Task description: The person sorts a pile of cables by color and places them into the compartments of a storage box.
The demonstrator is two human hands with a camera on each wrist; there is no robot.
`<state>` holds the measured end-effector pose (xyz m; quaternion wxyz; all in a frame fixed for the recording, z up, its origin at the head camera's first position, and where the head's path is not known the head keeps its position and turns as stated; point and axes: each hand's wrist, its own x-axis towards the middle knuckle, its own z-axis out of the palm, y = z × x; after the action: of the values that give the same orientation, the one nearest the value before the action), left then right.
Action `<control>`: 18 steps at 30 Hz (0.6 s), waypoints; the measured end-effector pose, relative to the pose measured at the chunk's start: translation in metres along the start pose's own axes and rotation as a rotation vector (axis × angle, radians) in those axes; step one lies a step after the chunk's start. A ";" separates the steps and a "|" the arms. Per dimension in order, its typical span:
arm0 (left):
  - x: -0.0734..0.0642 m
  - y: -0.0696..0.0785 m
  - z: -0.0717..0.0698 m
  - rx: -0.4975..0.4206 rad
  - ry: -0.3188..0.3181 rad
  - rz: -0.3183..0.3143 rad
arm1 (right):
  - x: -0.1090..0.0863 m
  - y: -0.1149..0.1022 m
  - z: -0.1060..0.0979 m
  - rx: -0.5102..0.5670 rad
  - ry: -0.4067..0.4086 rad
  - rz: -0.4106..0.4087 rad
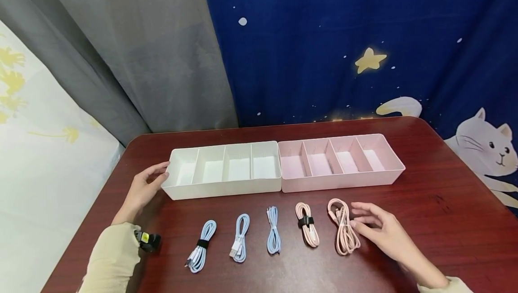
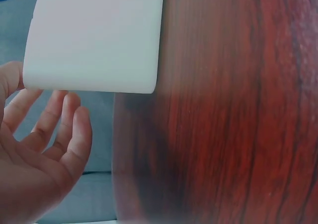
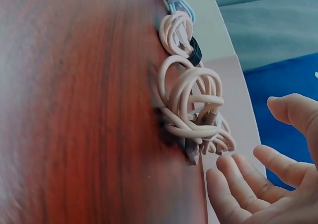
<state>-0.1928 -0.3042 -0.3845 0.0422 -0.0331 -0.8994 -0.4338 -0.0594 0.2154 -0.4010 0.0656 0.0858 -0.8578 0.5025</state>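
Observation:
In the head view, my left hand (image 1: 142, 188) rests its fingertips against the left end of a white divided box (image 1: 226, 188). The left wrist view shows the fingers (image 2: 79, 134) extended beside the box's end wall (image 2: 94, 40). My right hand (image 1: 382, 230) is beside a coiled pink cable (image 1: 346, 230), its fingers loosely bent and holding nothing. Seen from the right wrist, a small gap separates the fingertips from that cable (image 3: 194, 105). Left of it lies another pink cable (image 1: 310, 232) with a black strap.
Three light-blue coiled cables, one with a black strap (image 1: 200, 248), one showing a USB plug (image 1: 238, 243) and one slimmer (image 1: 273, 232), lie in front of the white box. A pink divided box (image 1: 340, 180) adjoins its right end. Curtains (image 1: 303, 50) hang behind the dark red table (image 1: 437, 221).

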 end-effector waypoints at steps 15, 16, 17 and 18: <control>0.006 -0.017 -0.001 -0.075 0.030 0.003 | -0.006 0.007 0.005 0.011 -0.014 -0.020; 0.007 -0.019 -0.001 -0.077 0.034 0.005 | -0.006 0.007 0.005 0.014 -0.017 -0.017; 0.008 -0.021 0.000 -0.073 0.039 0.001 | -0.006 0.008 0.006 0.017 -0.020 -0.013; 0.010 -0.025 0.001 -0.077 0.054 -0.007 | -0.006 0.008 0.006 0.021 -0.023 -0.010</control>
<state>-0.2051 -0.3187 -0.4041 0.0636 -0.0198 -0.8808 -0.4688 -0.0553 0.2144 -0.4117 0.0572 0.0964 -0.8527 0.5102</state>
